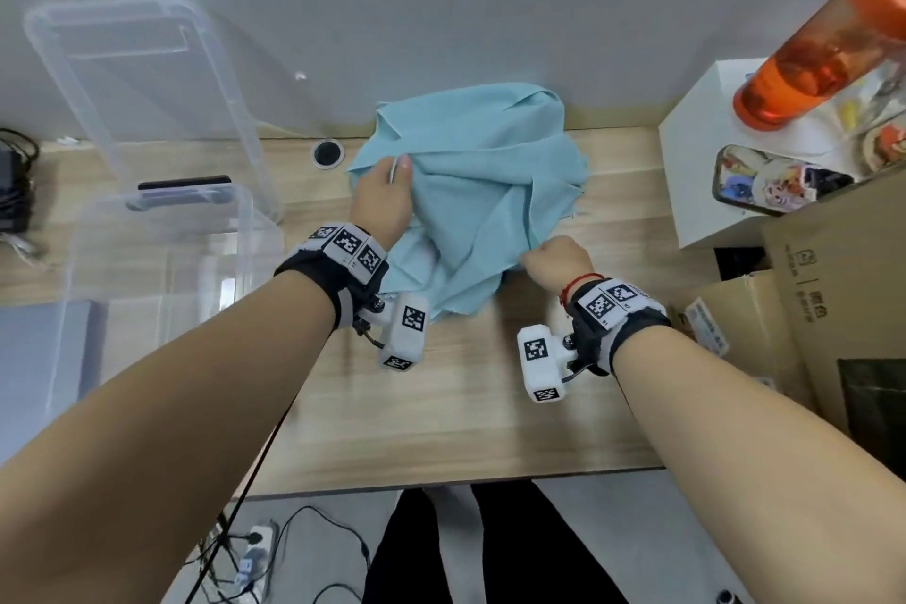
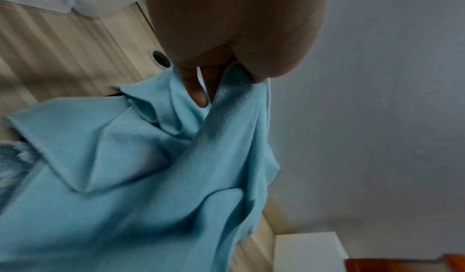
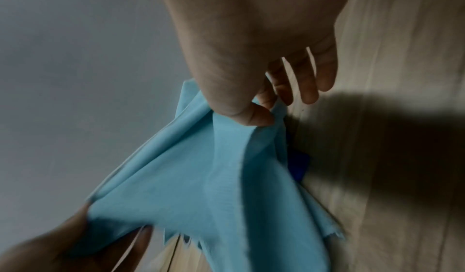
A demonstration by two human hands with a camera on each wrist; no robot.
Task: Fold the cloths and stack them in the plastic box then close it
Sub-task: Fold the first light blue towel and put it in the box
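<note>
A light blue cloth (image 1: 483,191) is bunched in the middle of the wooden desk (image 1: 465,407), lifted between both hands. My left hand (image 1: 385,191) pinches its far left edge, thumb on top; in the left wrist view the fingers (image 2: 198,95) curl into the cloth (image 2: 141,176). My right hand (image 1: 559,262) pinches the near right edge, and the right wrist view shows thumb and forefinger (image 3: 261,115) clamped on the cloth (image 3: 201,186). The clear plastic box (image 1: 162,255) stands open at the left, its lid (image 1: 142,88) leaning against the wall behind it.
A white box (image 1: 706,182) with an orange bottle (image 1: 828,39) and a phone (image 1: 779,182) stands at the right, next to cardboard boxes (image 1: 843,289). A cable hole (image 1: 327,154) lies near the desk's back edge. A power strip (image 1: 255,559) and cables lie on the floor.
</note>
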